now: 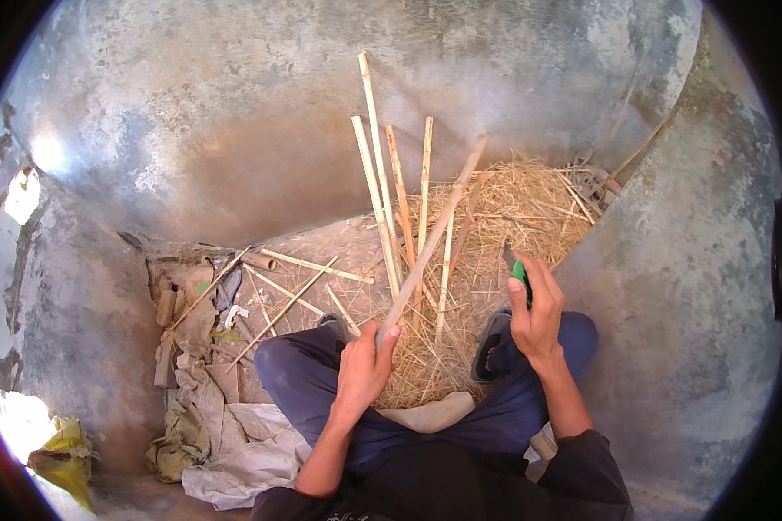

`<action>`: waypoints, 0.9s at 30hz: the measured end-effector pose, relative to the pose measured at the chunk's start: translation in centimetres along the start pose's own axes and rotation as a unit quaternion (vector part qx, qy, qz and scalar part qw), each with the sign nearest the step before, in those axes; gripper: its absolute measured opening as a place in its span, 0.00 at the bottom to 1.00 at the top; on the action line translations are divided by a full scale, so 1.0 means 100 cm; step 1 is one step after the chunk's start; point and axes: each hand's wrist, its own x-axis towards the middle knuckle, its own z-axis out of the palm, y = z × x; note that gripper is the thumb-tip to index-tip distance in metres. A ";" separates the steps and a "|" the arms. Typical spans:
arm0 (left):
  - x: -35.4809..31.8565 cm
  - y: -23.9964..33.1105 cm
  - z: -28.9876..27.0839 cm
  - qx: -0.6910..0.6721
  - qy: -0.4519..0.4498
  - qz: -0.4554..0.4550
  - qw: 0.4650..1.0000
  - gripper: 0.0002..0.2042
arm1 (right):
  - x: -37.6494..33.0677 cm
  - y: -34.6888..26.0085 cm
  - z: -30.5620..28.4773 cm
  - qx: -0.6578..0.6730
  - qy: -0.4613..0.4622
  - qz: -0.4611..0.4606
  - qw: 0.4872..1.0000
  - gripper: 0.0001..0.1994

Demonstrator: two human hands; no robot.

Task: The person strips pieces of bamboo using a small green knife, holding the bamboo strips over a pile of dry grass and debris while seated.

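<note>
My left hand [362, 366] is closed around the lower end of a long pale cane stick [441, 227], which slants up and to the right and is smeared by motion. My right hand [540, 319] grips a green-handled knife [520, 276], its short dark blade pointing up and away from me. Blade and stick are apart. Beyond the held stick, several pale cane sticks [427, 169] stand upright, propped against the far wall. Straw-coloured shavings [426, 369] cover the ground between my feet.
A heap of shavings [530, 204] lies against the far wall [261, 113]. Loose sticks [317, 265] lie on the ground to the left. Crumpled pale sacking [248, 447] is at the lower left. The grey wall [686, 304] rises close on my right.
</note>
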 end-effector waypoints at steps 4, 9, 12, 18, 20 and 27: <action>0.002 0.004 0.000 -0.042 -0.011 -0.001 0.999 0.18 | -0.011 -0.002 0.018 0.023 -0.080 -0.016 0.996 0.18; -0.001 0.011 0.007 -0.046 -0.029 0.027 0.998 0.21 | -0.032 -0.007 0.040 0.057 -0.210 -0.016 0.976 0.16; -0.002 0.017 0.007 -0.031 -0.030 0.052 0.998 0.22 | -0.039 -0.003 0.052 0.064 -0.224 -0.028 0.972 0.16; 0.001 0.017 0.009 -0.060 -0.027 0.063 0.996 0.21 | -0.049 -0.010 0.061 0.079 -0.207 -0.061 0.973 0.13; 0.002 0.014 0.013 -0.091 -0.005 0.087 0.992 0.19 | -0.049 -0.016 0.063 0.079 -0.208 -0.048 0.974 0.13; 0.000 0.017 0.017 -0.084 0.006 0.080 0.993 0.19 | -0.041 -0.014 0.059 0.044 -0.208 -0.068 0.975 0.13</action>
